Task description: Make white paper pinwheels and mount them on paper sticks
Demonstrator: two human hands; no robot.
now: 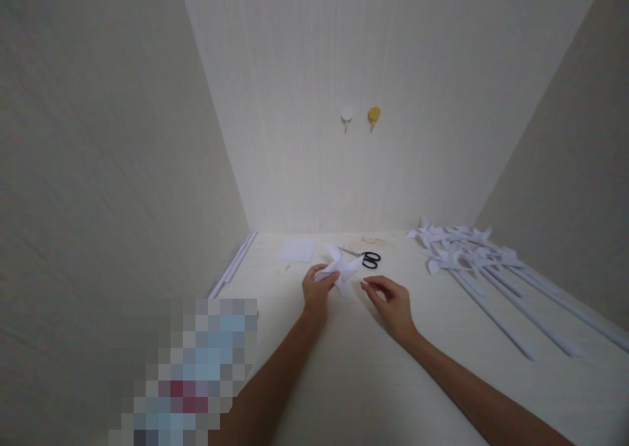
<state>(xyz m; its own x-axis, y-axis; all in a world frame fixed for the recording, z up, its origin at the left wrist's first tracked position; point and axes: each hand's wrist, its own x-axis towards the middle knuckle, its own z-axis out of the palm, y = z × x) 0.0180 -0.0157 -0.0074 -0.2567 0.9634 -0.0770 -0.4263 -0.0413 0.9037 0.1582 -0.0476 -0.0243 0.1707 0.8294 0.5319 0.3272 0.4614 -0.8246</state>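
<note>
My left hand [318, 287] is closed on a white paper pinwheel [345, 267] and holds it above the table. My right hand [392, 302] is just to the right, apart from the pinwheel, with thumb and index finger pinched together. Whatever lies between those fingertips is too small to make out. Scissors with black handles [371, 259] lie behind the pinwheel, their blades partly hidden by it. A square sheet of white paper [297, 250] rests flat beyond my left hand.
Several paper pinwheels [462, 249] on white paper sticks [494, 312] are heaped at the right. White paper rolls [236, 262] line the left wall. Small tan bits [368, 241] lie at the back. Two hooks, white [346, 114] and yellow [374, 114], are on the back wall.
</note>
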